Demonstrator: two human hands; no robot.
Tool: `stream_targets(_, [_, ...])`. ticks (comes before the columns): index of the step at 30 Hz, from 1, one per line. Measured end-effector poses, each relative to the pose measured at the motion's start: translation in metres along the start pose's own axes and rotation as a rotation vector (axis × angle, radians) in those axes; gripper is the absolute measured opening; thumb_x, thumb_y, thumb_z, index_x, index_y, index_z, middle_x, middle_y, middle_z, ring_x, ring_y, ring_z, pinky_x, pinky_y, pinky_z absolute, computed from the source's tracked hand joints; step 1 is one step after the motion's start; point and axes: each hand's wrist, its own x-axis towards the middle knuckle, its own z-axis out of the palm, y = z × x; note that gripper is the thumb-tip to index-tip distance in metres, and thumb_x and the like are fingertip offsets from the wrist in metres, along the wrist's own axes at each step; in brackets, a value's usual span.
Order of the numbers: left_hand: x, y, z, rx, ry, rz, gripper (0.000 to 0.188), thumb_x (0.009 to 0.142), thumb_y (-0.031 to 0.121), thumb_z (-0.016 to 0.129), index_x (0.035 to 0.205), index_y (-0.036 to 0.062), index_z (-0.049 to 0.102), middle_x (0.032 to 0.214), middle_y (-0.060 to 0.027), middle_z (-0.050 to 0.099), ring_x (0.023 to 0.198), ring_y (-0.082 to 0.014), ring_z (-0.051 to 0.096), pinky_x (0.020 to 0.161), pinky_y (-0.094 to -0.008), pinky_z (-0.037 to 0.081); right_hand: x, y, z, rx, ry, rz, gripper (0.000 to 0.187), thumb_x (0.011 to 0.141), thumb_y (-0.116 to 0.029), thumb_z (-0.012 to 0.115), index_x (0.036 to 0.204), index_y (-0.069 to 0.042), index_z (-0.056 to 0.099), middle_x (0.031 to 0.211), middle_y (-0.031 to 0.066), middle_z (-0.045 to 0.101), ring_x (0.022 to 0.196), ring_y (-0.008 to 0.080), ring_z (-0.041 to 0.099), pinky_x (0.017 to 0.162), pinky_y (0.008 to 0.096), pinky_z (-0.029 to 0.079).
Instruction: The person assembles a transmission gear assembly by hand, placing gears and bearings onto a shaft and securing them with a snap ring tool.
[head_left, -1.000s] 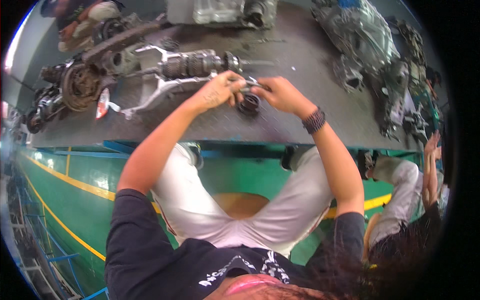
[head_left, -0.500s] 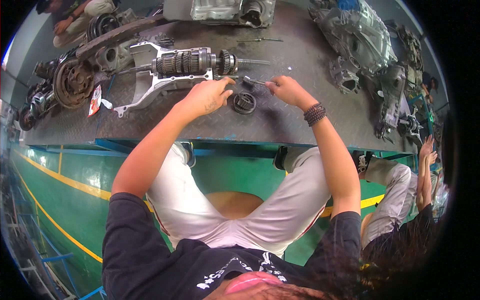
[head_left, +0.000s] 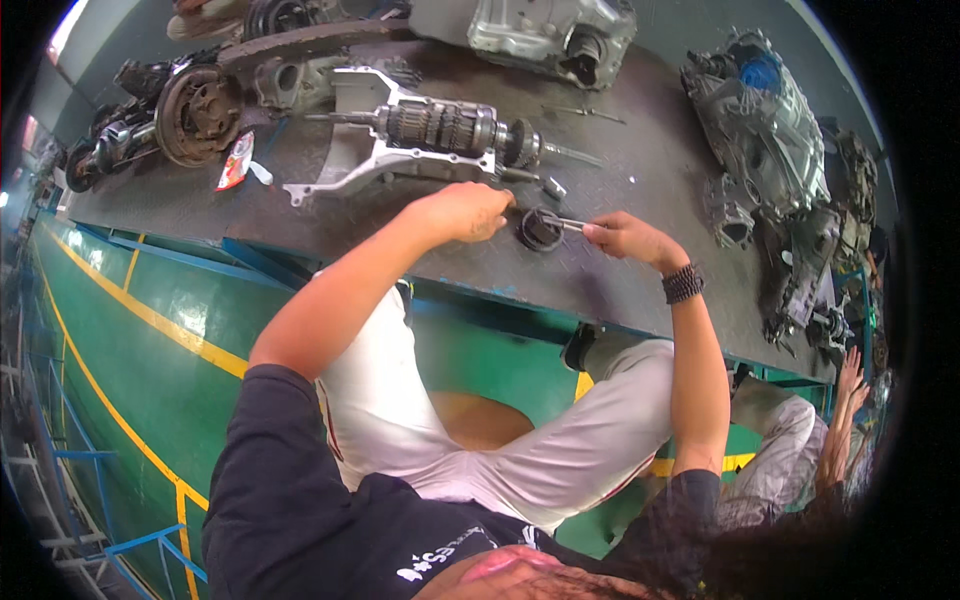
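Right hand (head_left: 622, 238) shifted onto thin tool (head_left: 565, 223), fingers clamped; left hand (head_left: 462, 211) curled beside dark ring (head_left: 540, 230); red-white wrapper (head_left: 235, 160) left.

Dark round part (head_left: 540, 230), grey checker-plate workbench (head_left: 640, 190)

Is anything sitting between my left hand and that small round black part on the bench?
Nothing visible is in the way. The left hand rests on the dark metal workbench right beside the small round black ring-shaped part, with only bare benchtop between them. The right hand holds a thin metal tool against the part from the other side.
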Motion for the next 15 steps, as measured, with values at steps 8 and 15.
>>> stream_targets(8, [-0.007, 0.008, -0.008, -0.011, 0.042, -0.036, 0.053, 0.108, 0.026, 0.059, 0.156, 0.0059, 0.049, 0.124, -0.0276, 0.073, 0.119, -0.0458, 0.069, 0.104, -0.0547, 0.054, 0.004, -0.005, -0.001, 0.25, -0.108, 0.063, 0.042, 0.112, -0.046, 0.06, 0.087, -0.012, 0.061, 0.069, -0.0103, 0.041, 0.062, 0.0048, 0.036, 0.057, 0.0251, 0.03])
stream_targets(15, [-0.004, 0.004, -0.003, -0.035, 0.07, -0.015, 0.06, 0.108, 0.031, 0.06, 0.158, 0.0018, 0.045, 0.124, -0.0279, 0.073, 0.12, -0.0459, 0.069, 0.106, -0.0537, 0.053, 0.005, -0.013, 0.001, 0.213, -0.143, 0.052, 0.042, 0.112, -0.046, 0.06, 0.091, -0.01, 0.066, 0.072, -0.009, 0.048, 0.064, 0.0055, 0.041, 0.059, 0.0248, 0.035])
